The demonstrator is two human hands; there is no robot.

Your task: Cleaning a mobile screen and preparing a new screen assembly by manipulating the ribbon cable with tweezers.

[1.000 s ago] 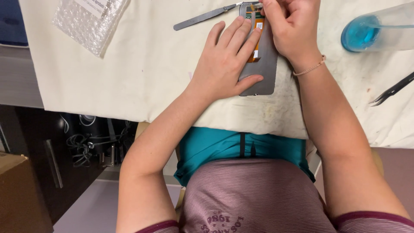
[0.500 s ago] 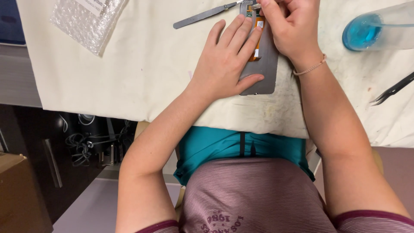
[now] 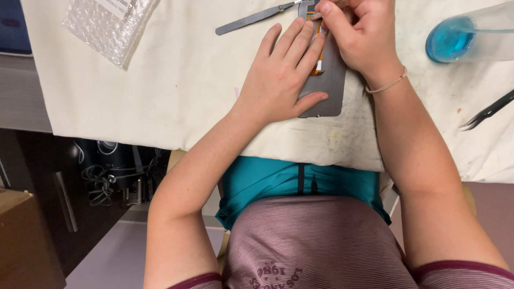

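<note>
A grey flat panel with an orange ribbon strip on it lies on a cream cloth. My left hand presses it down, with the fingers spread flat on top and the thumb against its near edge. My right hand is at the panel's far end. Its fingertips are pinched together at the top of the orange strip, and what they pinch is mostly hidden.
A slim metal prying tool lies just left of the panel. A bubble-wrap bag is at the far left. A clear bottle of blue liquid and black tweezers are on the right. Cables and a cardboard box sit below the table edge.
Both hands stay where they were on the panel. Only the view shifts slightly.
</note>
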